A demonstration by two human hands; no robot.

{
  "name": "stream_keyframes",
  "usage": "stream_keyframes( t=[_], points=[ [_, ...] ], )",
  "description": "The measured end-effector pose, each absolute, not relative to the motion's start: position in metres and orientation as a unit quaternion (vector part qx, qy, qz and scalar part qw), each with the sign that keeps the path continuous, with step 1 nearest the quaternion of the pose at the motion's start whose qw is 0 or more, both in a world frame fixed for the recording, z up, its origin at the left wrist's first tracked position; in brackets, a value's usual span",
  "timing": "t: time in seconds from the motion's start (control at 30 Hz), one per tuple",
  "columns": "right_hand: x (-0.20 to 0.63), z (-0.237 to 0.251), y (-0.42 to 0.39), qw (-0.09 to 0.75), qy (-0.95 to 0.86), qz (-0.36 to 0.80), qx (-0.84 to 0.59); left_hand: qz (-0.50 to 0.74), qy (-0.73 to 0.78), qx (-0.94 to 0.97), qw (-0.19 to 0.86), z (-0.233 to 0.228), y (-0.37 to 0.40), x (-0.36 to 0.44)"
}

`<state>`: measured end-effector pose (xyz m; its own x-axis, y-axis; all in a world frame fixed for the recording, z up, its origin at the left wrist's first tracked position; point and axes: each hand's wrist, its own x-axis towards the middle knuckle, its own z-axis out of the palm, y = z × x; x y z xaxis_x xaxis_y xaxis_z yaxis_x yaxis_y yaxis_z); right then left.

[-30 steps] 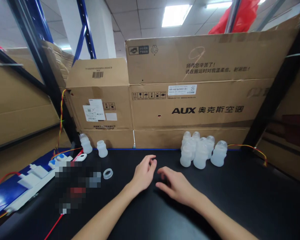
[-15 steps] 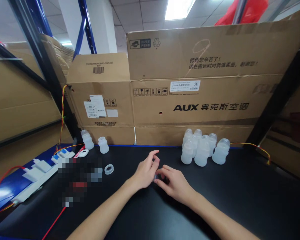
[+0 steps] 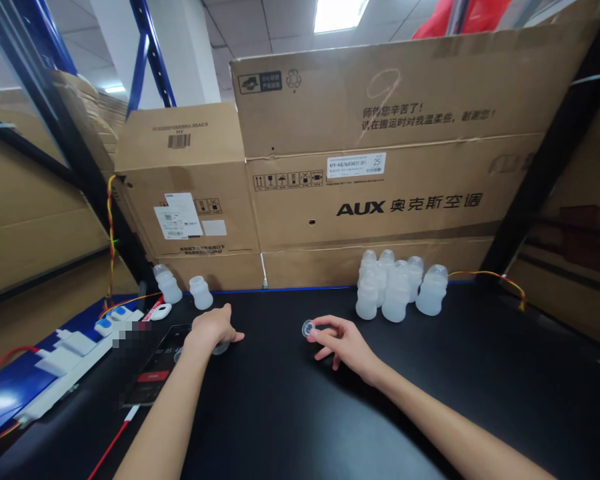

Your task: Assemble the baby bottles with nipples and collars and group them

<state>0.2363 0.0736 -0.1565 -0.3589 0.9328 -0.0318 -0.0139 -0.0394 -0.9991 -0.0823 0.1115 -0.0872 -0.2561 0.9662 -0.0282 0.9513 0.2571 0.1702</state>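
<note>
Between the thumb and fingertips of my right hand (image 3: 344, 345) is a small clear bottle nipple (image 3: 307, 328), its round rim facing me, held just above the black table. My left hand (image 3: 214, 329) is at the left, back of the hand up, with thumb and index finger stretched apart. Under it lies a translucent bottle collar ring (image 3: 221, 348), partly covered by the hand; whether the fingers touch it I cannot tell. Behind the left hand stand a frosted small bottle without a dome (image 3: 201, 292) and another with a clear dome cap (image 3: 167, 285).
Several frosted bottles with clear domes (image 3: 396, 293) stand grouped at the back right. A phone (image 3: 150, 380) with a red cable lies left of my left forearm. Beyond it are a white power strip (image 3: 80, 357) and a white oval piece (image 3: 161, 312). Cardboard (image 3: 300, 253) walls the back.
My hands were together at the middle; my left hand has moved left to the ring. My right hand still holds the nipple, now in plain sight. The view has shifted slightly.
</note>
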Motion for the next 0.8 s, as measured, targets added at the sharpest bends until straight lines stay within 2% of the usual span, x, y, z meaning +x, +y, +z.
stream_keyframes(
  t=[0.13,0.33,0.4,0.57,0.8],
  points=[
    [0.237,-0.158,0.077,0.417,-0.564,0.570,-0.427,0.118,0.744,0.649,0.107,-0.095,0.116,-0.075],
    [0.239,-0.159,0.080,0.457,-0.541,0.572,-0.415,0.298,0.614,0.701,0.206,-0.120,0.127,-0.021],
    [0.240,-0.160,0.080,0.457,-0.550,0.566,-0.410,0.332,0.557,0.710,0.274,-0.128,0.125,-0.002],
    [0.242,-0.159,0.081,0.464,-0.582,0.534,-0.401,0.407,0.402,0.625,0.531,-0.138,0.111,0.024],
    [0.244,-0.162,0.084,0.519,-0.571,0.481,-0.416,0.455,0.378,0.538,0.601,-0.138,0.098,0.041]
  ],
)
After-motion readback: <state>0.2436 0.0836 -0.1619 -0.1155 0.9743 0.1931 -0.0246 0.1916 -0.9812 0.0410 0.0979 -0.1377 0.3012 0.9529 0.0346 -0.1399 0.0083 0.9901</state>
